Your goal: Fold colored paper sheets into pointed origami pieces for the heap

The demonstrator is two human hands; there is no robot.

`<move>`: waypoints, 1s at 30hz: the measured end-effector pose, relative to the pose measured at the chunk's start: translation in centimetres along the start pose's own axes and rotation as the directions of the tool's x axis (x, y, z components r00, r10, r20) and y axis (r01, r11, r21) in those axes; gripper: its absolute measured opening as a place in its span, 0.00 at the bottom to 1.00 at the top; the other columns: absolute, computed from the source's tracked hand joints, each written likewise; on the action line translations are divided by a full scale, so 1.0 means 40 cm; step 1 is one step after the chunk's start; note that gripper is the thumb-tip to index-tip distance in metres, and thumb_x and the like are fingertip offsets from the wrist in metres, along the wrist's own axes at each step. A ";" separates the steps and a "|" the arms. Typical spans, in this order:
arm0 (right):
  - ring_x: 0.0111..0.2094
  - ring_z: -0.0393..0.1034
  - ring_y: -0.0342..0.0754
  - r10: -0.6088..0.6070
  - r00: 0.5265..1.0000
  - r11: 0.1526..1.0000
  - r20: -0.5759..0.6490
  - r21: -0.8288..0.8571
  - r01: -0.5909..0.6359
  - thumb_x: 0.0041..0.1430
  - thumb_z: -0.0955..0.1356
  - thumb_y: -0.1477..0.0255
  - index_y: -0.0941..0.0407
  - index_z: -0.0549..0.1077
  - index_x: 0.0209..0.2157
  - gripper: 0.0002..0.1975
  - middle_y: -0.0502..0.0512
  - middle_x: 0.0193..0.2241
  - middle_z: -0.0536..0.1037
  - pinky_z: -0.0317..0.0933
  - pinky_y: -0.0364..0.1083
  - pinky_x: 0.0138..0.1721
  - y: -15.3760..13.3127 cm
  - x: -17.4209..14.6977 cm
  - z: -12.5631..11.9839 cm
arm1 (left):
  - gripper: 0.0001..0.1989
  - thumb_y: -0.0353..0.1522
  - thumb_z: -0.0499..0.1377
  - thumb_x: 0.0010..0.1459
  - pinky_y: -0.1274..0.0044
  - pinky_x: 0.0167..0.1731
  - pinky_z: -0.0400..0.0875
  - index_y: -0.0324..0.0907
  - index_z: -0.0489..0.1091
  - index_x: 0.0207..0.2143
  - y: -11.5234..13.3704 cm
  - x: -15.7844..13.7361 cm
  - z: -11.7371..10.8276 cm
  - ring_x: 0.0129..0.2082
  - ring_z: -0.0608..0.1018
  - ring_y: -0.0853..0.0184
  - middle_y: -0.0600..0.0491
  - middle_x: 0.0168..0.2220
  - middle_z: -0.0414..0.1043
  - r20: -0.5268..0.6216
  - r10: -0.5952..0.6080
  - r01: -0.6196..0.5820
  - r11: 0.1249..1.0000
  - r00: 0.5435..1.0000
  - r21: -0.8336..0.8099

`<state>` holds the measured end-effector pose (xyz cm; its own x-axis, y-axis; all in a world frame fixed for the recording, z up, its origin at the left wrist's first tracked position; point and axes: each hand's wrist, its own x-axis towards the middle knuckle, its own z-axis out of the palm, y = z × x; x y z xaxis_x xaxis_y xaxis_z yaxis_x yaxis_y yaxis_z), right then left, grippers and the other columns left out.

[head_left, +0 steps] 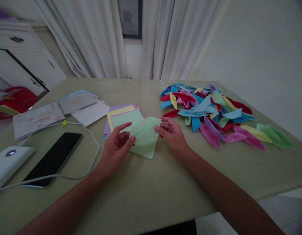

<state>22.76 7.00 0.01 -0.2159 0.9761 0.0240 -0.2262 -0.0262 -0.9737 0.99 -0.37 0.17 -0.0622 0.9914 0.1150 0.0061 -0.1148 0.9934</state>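
Observation:
A light green sheet of origami paper (144, 140), creased and partly folded along its upper edge, is held up between my two hands over the table. My left hand (119, 140) pinches its left edge between thumb and fingers. At the upper right corner, my right hand (171, 132) grips it with the thumb on top. Just behind lies a stack of coloured paper squares (126, 119) in green, yellow, pink and purple, partly covered by the held sheet and my left hand.
Many folded paper pieces (199, 107) are heaped at the right of the table (151, 195). On the left lie a black phone (54, 158), a white power bank (10, 163), a looping white cable (95, 156) and flat paper packets (38, 119).

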 end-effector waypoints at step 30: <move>0.27 0.74 0.43 0.205 0.936 0.977 0.285 -0.009 -0.211 0.57 0.77 0.58 0.54 0.77 0.43 0.17 0.49 0.31 0.79 0.65 0.41 0.29 0.015 -0.020 0.003 | 0.09 0.37 0.63 0.66 0.78 0.28 0.70 0.44 0.72 0.46 -0.036 -0.003 -0.012 0.27 0.75 0.69 0.58 0.30 0.71 0.056 0.178 -0.186 0.903 0.982 0.387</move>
<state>22.68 6.19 -0.57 -0.5191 0.8473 -0.1127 -0.1669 -0.2297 -0.9588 0.51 -0.36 -1.28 -0.0037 0.9571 0.2899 0.4033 -0.2638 0.8762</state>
